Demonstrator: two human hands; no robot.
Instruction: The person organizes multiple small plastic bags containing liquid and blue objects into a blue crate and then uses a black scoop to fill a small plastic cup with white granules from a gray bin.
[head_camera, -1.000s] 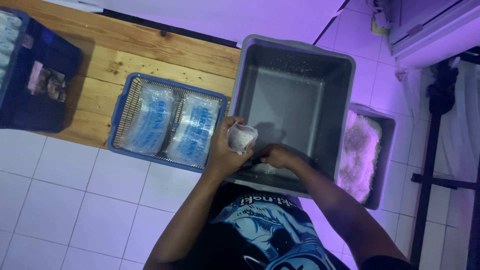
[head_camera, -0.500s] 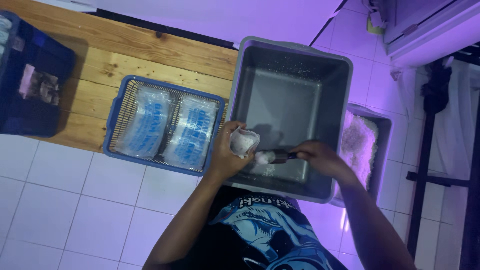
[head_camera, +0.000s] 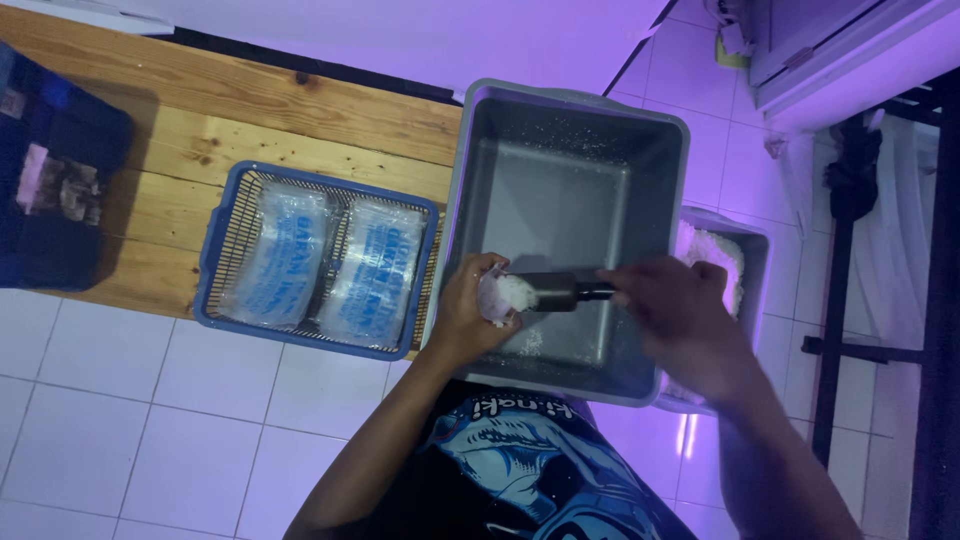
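- Hands have moved since a moment ago: the right hand (head_camera: 668, 318) has pulled out to the right, and the dark scoop (head_camera: 556, 291) now lies flat with its mouth at the little bag.
- Left hand (head_camera: 470, 312) is curled around a small clear bag (head_camera: 497, 297), holding it over the near part of the big grey tub (head_camera: 570, 130).
- Right hand fingers are closed on the scoop's handle.
- White grains (head_camera: 515, 292) sit at the scoop's mouth, right at the bag's opening. Before, the scoop was lower in the tub.
- Grey tub is mostly bare inside, with only a few white specks, so there is lots of room in it.
- Smaller grey bin (head_camera: 752, 250) of white grains sits just right of the tub, touching its side.
- Blue basket (head_camera: 215, 240) with two filled bags (head_camera: 330, 268) sits just left of the tub, on the wooden bench (head_camera: 200, 130), close to the bench's front edge.
- White floor tiles (head_camera: 130, 420) lie open below.
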